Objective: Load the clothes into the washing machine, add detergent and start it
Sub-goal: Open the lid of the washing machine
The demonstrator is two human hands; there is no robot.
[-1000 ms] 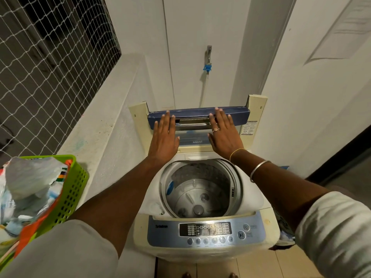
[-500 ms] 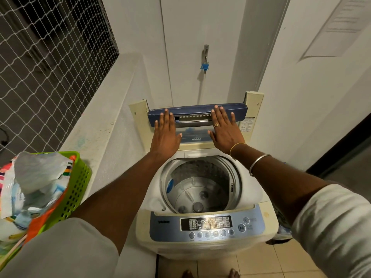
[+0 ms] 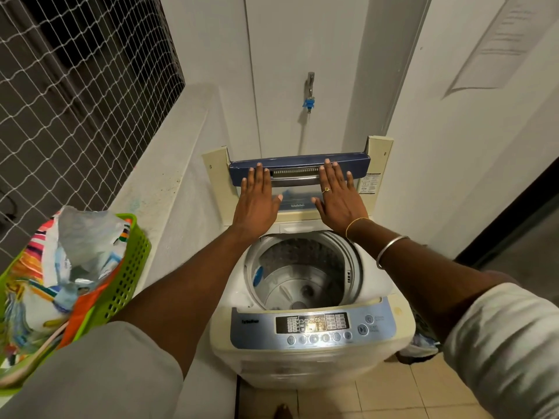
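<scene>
Under left hand, right hand: lid.

The washer is cream, its panel pale blue with silver buttons and a black display. The lid is navy. The drum is silver-grey. The basket is lime green, patterned with a grid of small slots. The clothes are white, orange and pale blue, some striped in pink, orange and green. The net is white, in a diamond mesh. The walls are white. The tap is silver with a blue fitting. The tiles are beige. The sleeves are light grey. The bangle is silver, the ring gold.
</scene>
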